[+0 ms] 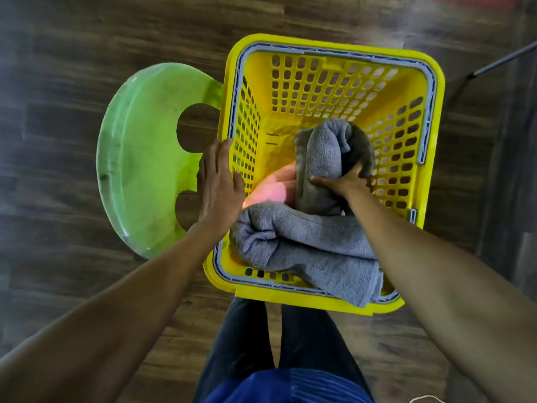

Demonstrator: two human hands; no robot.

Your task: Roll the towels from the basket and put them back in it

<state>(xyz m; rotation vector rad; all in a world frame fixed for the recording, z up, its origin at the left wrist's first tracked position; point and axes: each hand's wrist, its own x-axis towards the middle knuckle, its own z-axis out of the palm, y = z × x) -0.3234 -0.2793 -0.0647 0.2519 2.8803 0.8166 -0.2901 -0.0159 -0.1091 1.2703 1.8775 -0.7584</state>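
Observation:
A yellow perforated basket (pixel 337 80) stands on the floor in front of me. My right hand (pixel 345 181) is shut on a rolled grey towel (pixel 322 158), held upright inside the basket near its right wall. A second rolled grey towel (pixel 302 245) lies across the basket's near side, one end hanging over the near rim. Something pink (pixel 270 190), blurred, shows between the two towels. My left hand (pixel 219 184) rests flat with fingers together on the basket's left rim, holding nothing.
A green plastic stool (pixel 142 158) with cut-out holes stands against the basket's left side. The floor is dark wood planks (pixel 72 68). A thin metal pole (pixel 505 58) crosses the upper right. My legs (pixel 279 344) are just below the basket.

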